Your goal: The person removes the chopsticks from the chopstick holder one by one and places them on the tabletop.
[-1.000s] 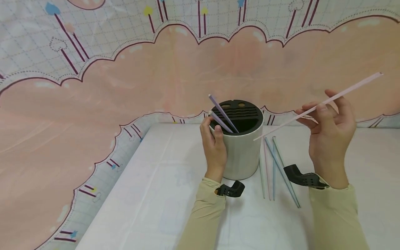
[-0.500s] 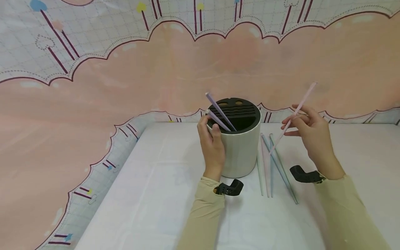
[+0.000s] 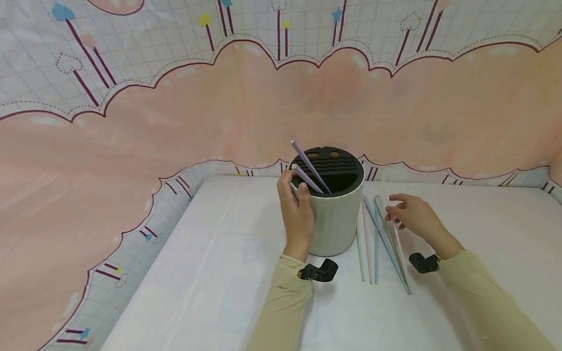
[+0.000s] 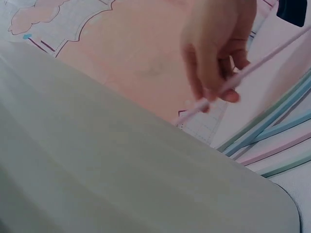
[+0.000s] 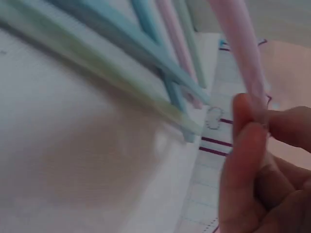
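Note:
My left hand [image 3: 297,222] holds the left side of a white pen holder [image 3: 335,226] with a slotted black top, thumb at the front near the rim. Two purple straws [image 3: 310,165] lean out of its large opening, just above that hand. My right hand [image 3: 417,219] pinches a thin pink straw [image 5: 240,39] between thumb and fingers, to the right of the holder. In the head view the straw stands steeply over the loose straws; whether it touches them I cannot tell. The left wrist view shows the holder's wall [image 4: 121,160] close up, hiding the left hand.
Several loose straws, among them a blue straw [image 3: 386,241] and a green straw [image 3: 359,243], lie on the white table [image 3: 219,273] at the holder's right, some crossing. Behind the table hangs a peach patterned cloth [image 3: 246,107].
The right hand has come left and down with the pink straw, which has turned from a shallow slant to nearly upright beside the loose straws. The left hand keeps its hold on the pen holder.

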`<action>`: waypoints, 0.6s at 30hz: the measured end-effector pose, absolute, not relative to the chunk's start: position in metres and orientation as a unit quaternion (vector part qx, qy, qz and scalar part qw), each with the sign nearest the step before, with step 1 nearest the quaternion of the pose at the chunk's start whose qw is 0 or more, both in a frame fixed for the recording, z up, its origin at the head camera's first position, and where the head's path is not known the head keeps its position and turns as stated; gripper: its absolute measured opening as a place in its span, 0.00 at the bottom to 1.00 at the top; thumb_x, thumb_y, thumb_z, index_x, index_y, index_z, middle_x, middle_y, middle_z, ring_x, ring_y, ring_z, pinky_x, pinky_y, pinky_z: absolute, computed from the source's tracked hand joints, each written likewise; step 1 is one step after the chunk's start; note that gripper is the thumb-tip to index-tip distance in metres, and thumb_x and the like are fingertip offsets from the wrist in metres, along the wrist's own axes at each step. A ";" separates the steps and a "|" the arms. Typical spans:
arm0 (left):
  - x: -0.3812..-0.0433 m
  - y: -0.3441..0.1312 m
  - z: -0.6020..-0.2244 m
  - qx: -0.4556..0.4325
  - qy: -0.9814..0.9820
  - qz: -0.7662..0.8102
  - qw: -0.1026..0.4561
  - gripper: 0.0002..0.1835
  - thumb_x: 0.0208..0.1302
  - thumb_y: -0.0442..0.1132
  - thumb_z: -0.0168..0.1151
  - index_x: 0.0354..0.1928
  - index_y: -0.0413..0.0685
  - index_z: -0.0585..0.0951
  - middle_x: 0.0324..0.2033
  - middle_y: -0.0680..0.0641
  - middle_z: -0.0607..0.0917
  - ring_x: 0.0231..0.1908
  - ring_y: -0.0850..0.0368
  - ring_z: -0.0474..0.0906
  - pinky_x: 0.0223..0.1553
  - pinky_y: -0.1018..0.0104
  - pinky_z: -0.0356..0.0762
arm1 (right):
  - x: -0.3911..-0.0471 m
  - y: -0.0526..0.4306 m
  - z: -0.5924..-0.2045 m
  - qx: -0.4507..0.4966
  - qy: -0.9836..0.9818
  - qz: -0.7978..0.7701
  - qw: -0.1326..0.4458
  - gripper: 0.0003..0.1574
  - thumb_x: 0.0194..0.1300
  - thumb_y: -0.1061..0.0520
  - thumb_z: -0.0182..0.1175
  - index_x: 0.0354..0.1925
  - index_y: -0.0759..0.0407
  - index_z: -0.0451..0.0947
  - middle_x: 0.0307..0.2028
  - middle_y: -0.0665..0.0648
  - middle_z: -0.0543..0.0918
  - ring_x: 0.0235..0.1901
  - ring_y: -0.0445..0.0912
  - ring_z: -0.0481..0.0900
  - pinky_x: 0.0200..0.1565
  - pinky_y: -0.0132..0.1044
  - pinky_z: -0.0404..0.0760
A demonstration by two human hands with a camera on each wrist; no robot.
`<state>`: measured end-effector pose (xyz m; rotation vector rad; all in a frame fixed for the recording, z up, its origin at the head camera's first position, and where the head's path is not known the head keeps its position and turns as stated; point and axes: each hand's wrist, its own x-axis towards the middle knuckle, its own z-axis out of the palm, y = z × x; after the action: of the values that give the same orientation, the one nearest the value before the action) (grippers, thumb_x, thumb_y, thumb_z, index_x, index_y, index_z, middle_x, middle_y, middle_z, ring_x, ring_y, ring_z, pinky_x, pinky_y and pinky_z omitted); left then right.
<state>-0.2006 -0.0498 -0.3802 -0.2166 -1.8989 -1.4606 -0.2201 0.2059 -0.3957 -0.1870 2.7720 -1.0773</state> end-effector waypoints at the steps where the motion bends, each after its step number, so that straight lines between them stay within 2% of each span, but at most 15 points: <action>1: -0.201 -0.050 -0.380 -0.083 -0.739 -0.566 0.355 0.29 0.63 0.64 0.34 0.57 0.53 0.62 0.60 0.52 0.61 0.62 0.62 0.53 0.60 0.58 0.53 | -0.221 0.205 -0.399 -0.059 0.930 -0.349 0.093 0.32 0.64 0.53 0.50 0.60 0.70 0.57 0.33 0.60 0.80 0.26 0.45 0.76 0.30 0.37 0.77; 6: -0.200 -0.054 -0.381 -0.079 -0.753 -0.564 0.329 0.29 0.63 0.65 0.35 0.58 0.55 0.61 0.63 0.51 0.58 0.63 0.64 0.50 0.60 0.57 0.53 | -0.227 0.202 -0.417 -0.039 0.943 -0.306 0.126 0.31 0.61 0.56 0.55 0.58 0.67 0.60 0.35 0.62 0.77 0.22 0.44 0.74 0.27 0.36 0.74; 10: -0.198 -0.057 -0.382 -0.081 -0.758 -0.563 0.318 0.30 0.62 0.65 0.35 0.58 0.54 0.60 0.63 0.47 0.57 0.64 0.63 0.49 0.60 0.56 0.53 | -0.227 0.198 -0.427 -0.026 0.949 -0.286 0.128 0.30 0.59 0.56 0.56 0.57 0.67 0.62 0.34 0.61 0.76 0.21 0.44 0.73 0.27 0.36 0.71; 18: -0.193 -0.059 -0.381 -0.091 -0.762 -0.565 0.302 0.31 0.63 0.64 0.34 0.61 0.54 0.58 0.64 0.46 0.56 0.64 0.61 0.48 0.61 0.56 0.51 | -0.222 0.199 -0.422 -0.017 0.953 -0.275 0.128 0.28 0.61 0.55 0.55 0.55 0.69 0.63 0.31 0.60 0.74 0.19 0.44 0.71 0.25 0.36 0.69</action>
<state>-0.1926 -0.0591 -0.3805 -0.2424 -2.0214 -1.4992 -0.2223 0.1987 -0.4217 -0.0508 2.7717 -0.8015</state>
